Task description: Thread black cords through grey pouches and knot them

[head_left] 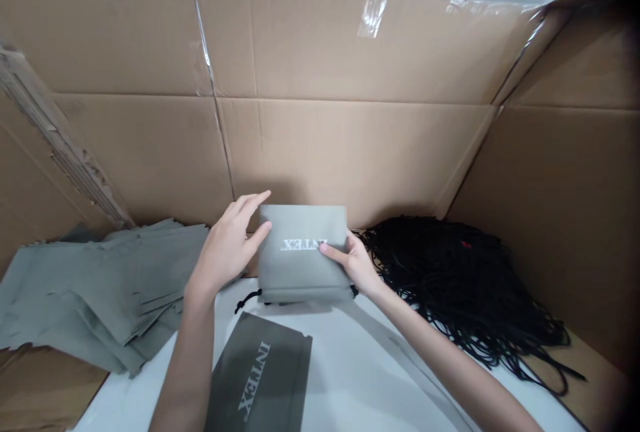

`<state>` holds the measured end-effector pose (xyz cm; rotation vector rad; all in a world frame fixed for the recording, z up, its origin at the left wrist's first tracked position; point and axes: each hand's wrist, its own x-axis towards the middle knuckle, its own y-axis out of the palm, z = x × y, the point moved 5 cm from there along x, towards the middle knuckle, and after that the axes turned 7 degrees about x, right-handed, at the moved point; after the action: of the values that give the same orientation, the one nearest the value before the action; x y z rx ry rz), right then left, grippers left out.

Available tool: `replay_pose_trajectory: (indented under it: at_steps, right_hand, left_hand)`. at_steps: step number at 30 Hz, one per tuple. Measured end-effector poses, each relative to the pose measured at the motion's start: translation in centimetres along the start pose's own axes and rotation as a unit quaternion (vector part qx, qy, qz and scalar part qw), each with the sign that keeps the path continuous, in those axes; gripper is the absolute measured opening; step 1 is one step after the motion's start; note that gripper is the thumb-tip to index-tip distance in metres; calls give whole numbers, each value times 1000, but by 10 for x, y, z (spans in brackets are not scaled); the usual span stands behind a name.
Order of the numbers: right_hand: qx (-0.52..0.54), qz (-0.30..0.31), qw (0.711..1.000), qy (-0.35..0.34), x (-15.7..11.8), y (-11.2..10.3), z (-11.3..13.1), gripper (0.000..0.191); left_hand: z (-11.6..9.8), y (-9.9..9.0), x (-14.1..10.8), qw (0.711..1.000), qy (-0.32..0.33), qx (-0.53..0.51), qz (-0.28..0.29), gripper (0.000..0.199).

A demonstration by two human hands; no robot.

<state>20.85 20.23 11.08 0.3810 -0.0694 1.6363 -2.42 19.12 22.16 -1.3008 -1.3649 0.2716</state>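
Observation:
A grey drawstring pouch (300,272) with white INTEX lettering, upside down from here, is raised above the white table; more layers of grey fabric show along its lower edge. My right hand (355,262) grips its right side, thumb across the front and fingers behind. At the left edge, my left hand (233,235) has its fingers stretched and apart, the thumb tip near or touching the pouch. A black knotted cord end pokes out at the lower left. Below lies another grey INTEX pouch (265,372), flat and slanted on the table.
A heap of grey fabric pieces (100,292) lies at the left. Black cords (450,279) are piled at the right. Cardboard walls (350,152) stand behind and at both sides of the white table (360,379).

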Motion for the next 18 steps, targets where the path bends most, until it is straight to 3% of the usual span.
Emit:
replay_pose_trajectory:
  at_steps: [2, 4, 7, 9, 11, 13, 18]
  right_hand:
    - [8, -27, 999, 35, 1, -27, -1, 52]
    - [12, -64, 996, 57, 1, -56, -1, 52]
    - [13, -119, 991, 63, 0, -91, 3, 53]
    - [17, -127, 989, 67, -1, -103, 8, 52]
    - [21, -114, 990, 79, -1, -105, 11, 50]
    - [24, -95, 991, 92, 0, -100, 10, 49]
    - [3, -58, 993, 101, 11, -78, -18, 53]
  left_hand:
    - [12, 21, 5, 998, -39, 33, 40, 45]
    - [27, 54, 7, 987, -61, 50, 142, 38]
    - [42, 110, 7, 962, -18, 25, 271, 23]
    - [46, 144, 5, 944, 27, -4, 330, 27]
    - [49, 169, 4, 939, 43, -9, 341, 24]
    - [52, 183, 5, 948, 42, -9, 317, 24]
    - [65, 196, 5, 976, 9, -42, 214, 23]
